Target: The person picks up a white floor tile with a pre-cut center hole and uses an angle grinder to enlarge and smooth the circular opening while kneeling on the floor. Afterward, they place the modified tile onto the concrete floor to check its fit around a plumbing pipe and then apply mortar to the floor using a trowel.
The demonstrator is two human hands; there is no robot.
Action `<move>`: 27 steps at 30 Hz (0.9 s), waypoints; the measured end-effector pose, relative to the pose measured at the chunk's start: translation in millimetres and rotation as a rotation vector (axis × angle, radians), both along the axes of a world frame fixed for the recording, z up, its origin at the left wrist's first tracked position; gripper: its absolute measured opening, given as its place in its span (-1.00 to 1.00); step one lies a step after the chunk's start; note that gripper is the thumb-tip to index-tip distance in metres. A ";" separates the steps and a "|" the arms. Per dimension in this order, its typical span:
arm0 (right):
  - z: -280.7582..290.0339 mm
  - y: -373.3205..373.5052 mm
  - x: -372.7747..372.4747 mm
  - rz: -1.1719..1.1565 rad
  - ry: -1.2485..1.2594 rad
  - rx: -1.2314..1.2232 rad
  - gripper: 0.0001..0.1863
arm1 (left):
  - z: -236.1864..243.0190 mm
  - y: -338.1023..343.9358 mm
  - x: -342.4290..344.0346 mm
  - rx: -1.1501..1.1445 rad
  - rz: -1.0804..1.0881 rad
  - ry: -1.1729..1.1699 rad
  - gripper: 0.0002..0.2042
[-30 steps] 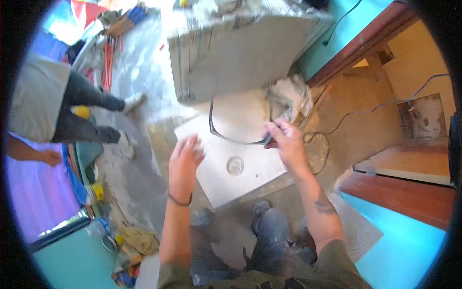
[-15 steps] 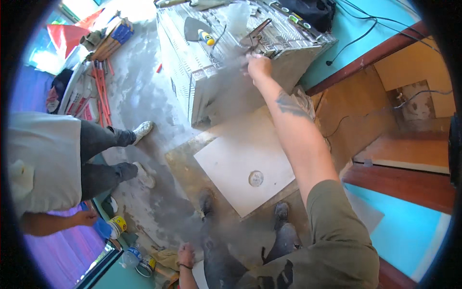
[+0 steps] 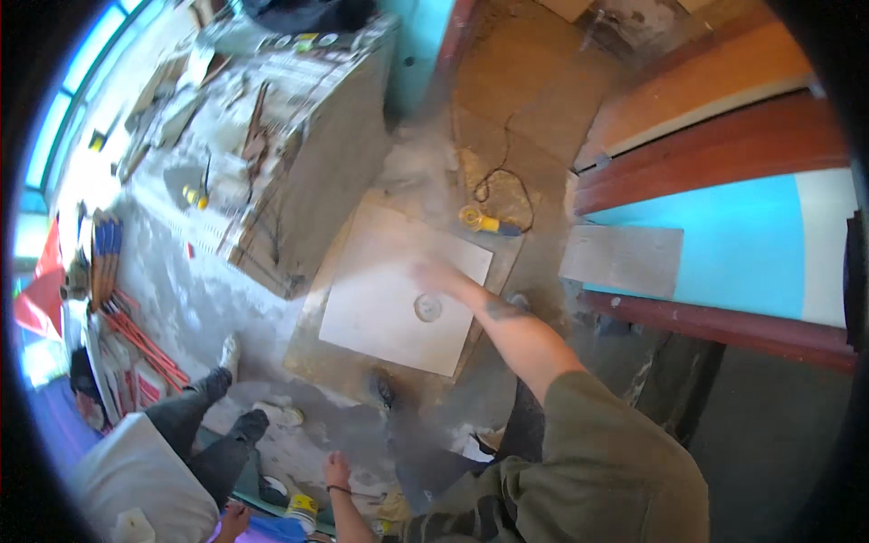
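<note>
A pale square tile point(image 3: 380, 317) lies on a larger worn board point(image 3: 303, 348) in front of my feet, with a round hole point(image 3: 427, 308) cut near one side. Over the tile, close to that hole, is my right hand point(image 3: 436, 276); motion smears its fingers, so whether it holds anything cannot be made out. My left hand point(image 3: 338, 471) hangs low by my leg, a dark band at its wrist, fingers curled in and nothing visible in them. Beyond the tile's far right corner rests a yellow corded power tool point(image 3: 484, 220), like an angle grinder.
A big box-shaped stack point(image 3: 317, 181) bears a putty knife point(image 3: 196, 195), a spirit level point(image 3: 308, 41) and scraps. At left stands another person point(image 3: 145, 471) in grey trousers. Orange rods point(image 3: 145, 339) lie farther left. A loose rectangular tile point(image 3: 625, 258) lies at right.
My right hand has left the stack's top and come down over the tile. The view has swung right, bringing the yellow power tool into sight. My left hand stays low.
</note>
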State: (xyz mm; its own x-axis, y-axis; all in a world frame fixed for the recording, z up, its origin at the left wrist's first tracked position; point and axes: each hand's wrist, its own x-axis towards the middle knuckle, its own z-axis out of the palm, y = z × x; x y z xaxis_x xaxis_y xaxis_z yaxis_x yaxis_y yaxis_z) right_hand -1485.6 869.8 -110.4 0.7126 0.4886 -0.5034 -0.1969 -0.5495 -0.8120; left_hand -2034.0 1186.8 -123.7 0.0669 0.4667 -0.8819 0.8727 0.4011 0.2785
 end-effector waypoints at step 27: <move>127.4 -618.6 263.3 -0.760 0.037 0.274 -0.52 | 105.6 -421.7 497.7 0.064 -1.079 -0.145 -0.70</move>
State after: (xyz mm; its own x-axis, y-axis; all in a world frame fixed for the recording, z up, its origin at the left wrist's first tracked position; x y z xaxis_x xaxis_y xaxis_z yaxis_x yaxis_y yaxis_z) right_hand -1222.4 251.3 17.0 0.8849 -0.0131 -0.4657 -0.4658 -0.0367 -0.8841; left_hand -1536.3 765.2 -18.1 0.5698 0.1444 -0.8090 0.7136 -0.5752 0.4000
